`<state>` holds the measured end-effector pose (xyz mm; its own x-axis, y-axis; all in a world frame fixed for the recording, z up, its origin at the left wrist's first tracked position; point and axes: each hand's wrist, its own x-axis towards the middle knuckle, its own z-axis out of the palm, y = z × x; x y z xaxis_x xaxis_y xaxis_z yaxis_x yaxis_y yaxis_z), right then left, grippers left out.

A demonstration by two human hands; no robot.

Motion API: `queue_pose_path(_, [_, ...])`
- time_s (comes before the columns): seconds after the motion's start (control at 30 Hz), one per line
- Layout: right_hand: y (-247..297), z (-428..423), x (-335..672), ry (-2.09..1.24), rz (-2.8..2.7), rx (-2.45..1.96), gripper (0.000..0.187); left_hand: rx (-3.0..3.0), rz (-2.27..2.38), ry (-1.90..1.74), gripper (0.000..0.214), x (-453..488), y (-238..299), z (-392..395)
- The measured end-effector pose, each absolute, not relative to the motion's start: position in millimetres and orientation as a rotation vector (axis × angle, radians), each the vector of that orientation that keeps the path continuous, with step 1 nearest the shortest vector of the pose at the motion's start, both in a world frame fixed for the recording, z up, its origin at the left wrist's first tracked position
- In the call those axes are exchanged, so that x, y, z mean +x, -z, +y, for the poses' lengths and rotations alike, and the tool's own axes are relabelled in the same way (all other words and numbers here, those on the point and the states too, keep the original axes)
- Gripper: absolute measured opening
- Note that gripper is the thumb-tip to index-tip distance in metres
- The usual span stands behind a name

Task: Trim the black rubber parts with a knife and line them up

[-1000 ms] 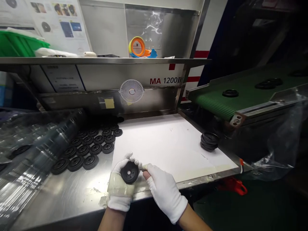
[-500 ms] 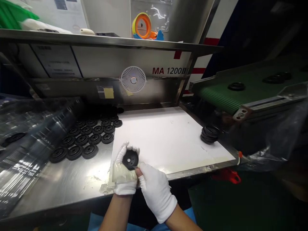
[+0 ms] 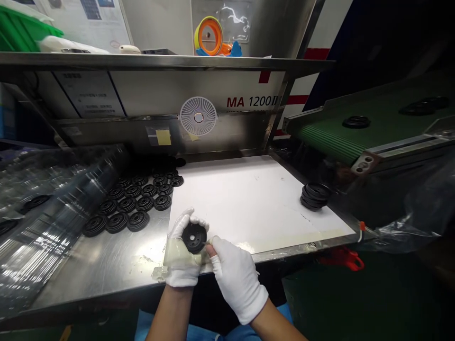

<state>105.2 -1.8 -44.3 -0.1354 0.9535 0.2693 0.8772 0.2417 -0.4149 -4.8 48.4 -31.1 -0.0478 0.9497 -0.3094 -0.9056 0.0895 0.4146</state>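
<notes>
My left hand, in a white glove, holds a black round plastic part with a pale hole at its centre. Its fingers curl round the far rim, and the dished face is turned up toward me. My right hand, gloved with a bare thumb tip showing, is closed in a pinch beside the part's lower right edge. Whatever sits in that pinch is too small to make out. Several similar black round parts lie in rows on the metal bench to the left.
A white sheet covers the bench's middle, with a stack of black parts at its right. Clear plastic trays lean at left. A green conveyor carries more parts. A white fan hangs below the shelf.
My right hand has drawn slightly right and away from the round part's edge. The left hand keeps its hold. The whole view has shifted a little.
</notes>
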Motion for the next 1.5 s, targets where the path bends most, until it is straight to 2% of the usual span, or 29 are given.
queue_pose_path(0.17, [44.7,-7.2,98.0,-0.269,-2.030,-1.646,0.024,0.159,0.622,-1.607,0.028,-3.6,32.1,44.8])
queue_pose_path(0.33, [47.8,-2.1,105.7,-0.251,-2.048,-1.624,0.025,0.143,0.582,-1.386,0.037,-11.0,37.1,37.8])
queue_pose_path(0.57, [54.1,-1.4,109.7,-0.181,-2.030,-1.704,0.025,0.123,0.656,-1.470,0.020,-7.2,41.5,42.7])
queue_pose_path(0.8, [53.7,-11.5,94.8,-0.257,-2.027,-1.675,0.023,0.153,0.642,-1.648,0.020,-2.5,51.6,46.4])
queue_pose_path(0.87, [53.1,-11.3,93.6,-0.272,-2.040,-1.647,0.022,0.152,0.638,-1.652,0.025,-3.9,50.0,44.5])
queue_pose_path(1.0, [53.8,-6.6,100.1,-0.280,-2.053,-1.644,0.024,0.157,0.583,-1.411,0.039,-10.8,46.5,40.2])
queue_pose_path(1.33, [54.6,-10.4,94.7,-0.256,-2.030,-1.650,0.024,0.063,0.613,-1.678,0.014,-1.5,49.6,47.4])
queue_pose_path(1.4, [53.8,-11.6,92.1,-0.251,-2.027,-1.639,0.022,0.099,0.618,-1.704,0.019,-2.8,50.3,45.4])
queue_pose_path(1.5, [53.1,-9.8,94.9,-0.249,-2.035,-1.633,0.021,0.157,0.599,-1.549,0.032,-8.9,51.4,40.9])
